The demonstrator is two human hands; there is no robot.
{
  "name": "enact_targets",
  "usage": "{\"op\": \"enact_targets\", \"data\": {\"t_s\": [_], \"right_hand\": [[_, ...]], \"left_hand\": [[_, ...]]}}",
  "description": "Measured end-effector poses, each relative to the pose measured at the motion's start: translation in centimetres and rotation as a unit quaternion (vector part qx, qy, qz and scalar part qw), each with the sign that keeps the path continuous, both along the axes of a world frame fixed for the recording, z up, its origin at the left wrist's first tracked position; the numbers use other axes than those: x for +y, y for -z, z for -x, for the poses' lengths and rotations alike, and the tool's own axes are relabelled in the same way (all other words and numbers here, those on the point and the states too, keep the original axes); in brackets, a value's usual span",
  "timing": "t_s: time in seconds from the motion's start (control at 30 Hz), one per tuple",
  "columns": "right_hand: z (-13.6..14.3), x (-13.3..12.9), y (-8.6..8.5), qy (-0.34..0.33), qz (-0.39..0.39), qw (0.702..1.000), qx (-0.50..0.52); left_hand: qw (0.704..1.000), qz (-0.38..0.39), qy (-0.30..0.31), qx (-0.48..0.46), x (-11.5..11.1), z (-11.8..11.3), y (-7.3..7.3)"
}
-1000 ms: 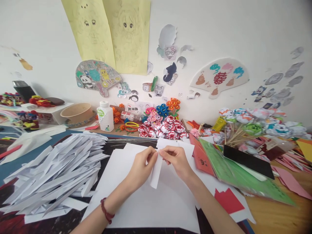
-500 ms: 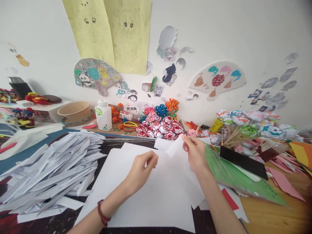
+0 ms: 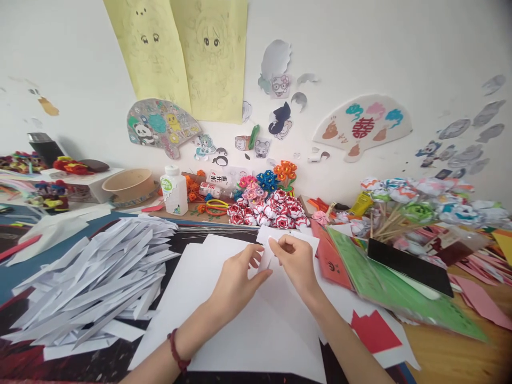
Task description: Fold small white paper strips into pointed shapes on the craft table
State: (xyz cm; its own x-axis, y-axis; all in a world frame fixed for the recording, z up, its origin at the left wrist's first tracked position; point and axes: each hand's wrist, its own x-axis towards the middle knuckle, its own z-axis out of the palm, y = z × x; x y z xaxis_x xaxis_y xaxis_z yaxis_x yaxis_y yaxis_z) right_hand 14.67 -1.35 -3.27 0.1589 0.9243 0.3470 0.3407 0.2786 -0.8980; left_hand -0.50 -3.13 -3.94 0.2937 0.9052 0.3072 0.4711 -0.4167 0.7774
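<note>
Over a stack of white paper sheets [image 3: 256, 341], my two hands are close together. My right hand [image 3: 294, 261] is closed, its thumb and finger pinching a small white paper piece [image 3: 264, 260]. Beside that piece, on its left, is my left hand [image 3: 240, 274], thumb and fingers spread apart; it wears a dark red bracelet [image 3: 176, 352]. The paper's lower end lies near the left fingertips, and I cannot tell whether they touch it. To the left lies a big heap of folded white paper strips [image 3: 108, 277].
Behind the hands stand red-and-white paper flowers [image 3: 280, 210] and a white bottle [image 3: 174, 191]. On the right lie a green packet [image 3: 384, 288], a black phone [image 3: 408, 266], red paper [image 3: 374, 330] and white flowers on sticks [image 3: 400, 192]. Thin wires [image 3: 216, 230] lie beyond the sheets.
My right hand has moved left and toward me with the paper, next to my left hand. The left fingers have spread apart. An orange-red packet and more red paper now show on the right.
</note>
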Motion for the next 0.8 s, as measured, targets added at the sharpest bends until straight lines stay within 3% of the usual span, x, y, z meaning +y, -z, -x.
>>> {"op": "enact_targets", "data": {"t_s": [0.13,0.3,0.47,0.53,0.7,0.8], "right_hand": [[0.6,0.2,0.3,-0.051,0.008,0.998,0.047],[0.5,0.6,0.5,-0.183,0.029,0.98,0.075],[-0.1,0.8,0.2,-0.202,0.047,0.975,0.081],[0.0,0.8,0.2,-0.186,0.047,0.98,0.055],[1.0,0.2,0.6,-0.096,-0.006,0.988,-0.121],[1.5,-0.2,1.0,-0.107,0.016,0.985,-0.134]], "left_hand": [[0.998,0.028,0.011,-0.049,0.6,0.3,-0.3],[0.988,0.069,0.049,-0.131,1.3,1.0,-0.6],[0.978,0.099,0.105,-0.151,1.3,1.4,-0.9],[0.987,0.084,0.08,-0.109,1.3,1.4,-0.8],[0.997,-0.025,-0.06,0.031,1.4,1.6,-0.3],[0.99,-0.082,-0.099,0.064,1.5,1.6,-0.2]]}}
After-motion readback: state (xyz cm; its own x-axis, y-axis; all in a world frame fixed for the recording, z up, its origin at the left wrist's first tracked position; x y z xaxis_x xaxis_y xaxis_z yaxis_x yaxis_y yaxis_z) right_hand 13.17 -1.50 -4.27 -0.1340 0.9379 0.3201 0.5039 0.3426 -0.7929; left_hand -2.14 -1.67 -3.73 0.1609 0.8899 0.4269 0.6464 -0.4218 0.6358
